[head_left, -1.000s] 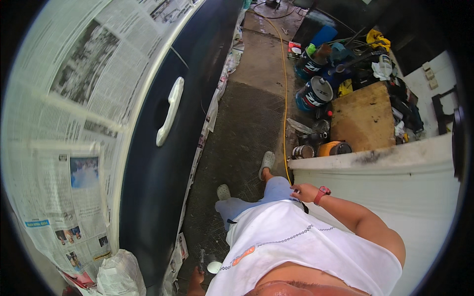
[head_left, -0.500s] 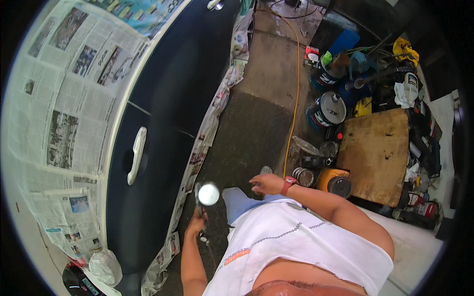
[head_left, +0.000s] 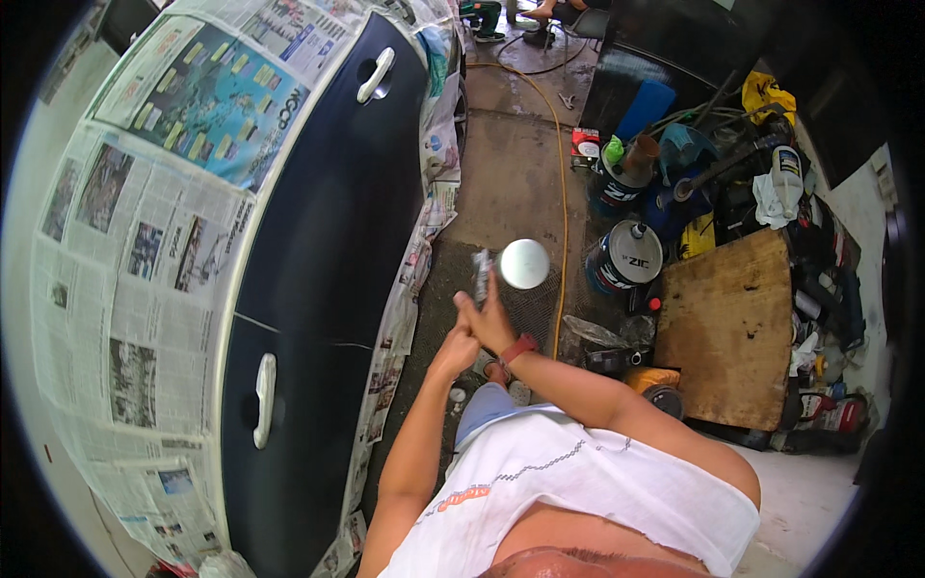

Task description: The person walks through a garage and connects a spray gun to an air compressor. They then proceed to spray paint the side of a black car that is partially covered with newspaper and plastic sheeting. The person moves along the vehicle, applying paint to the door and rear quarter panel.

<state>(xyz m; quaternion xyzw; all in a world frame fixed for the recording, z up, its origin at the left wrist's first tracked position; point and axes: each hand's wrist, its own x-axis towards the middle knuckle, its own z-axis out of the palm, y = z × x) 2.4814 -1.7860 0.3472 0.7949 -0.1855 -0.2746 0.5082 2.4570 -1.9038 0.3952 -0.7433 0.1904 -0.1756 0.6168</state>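
Both hands raised together in front of the chest. Right hand wrapped around the spray gun, its round white cup up top; left hand pressed in just under it, touching, seemingly steadying or working the gun's lower part. Fingers closed on the tool, exact grip on the trigger not visible.

Gun sits over the concrete floor, beside the dark blue car door panel. Windows and trim masked with newspaper; white door handles left bare.

Judgement: looks like a check or adjustment before spraying. Do it well by keeping the cup upright, nozzle pointed away from the panel, and the yellow hose trailing clear of feet. Paint cans and a plywood board crowd the right side; mind elbow room there.
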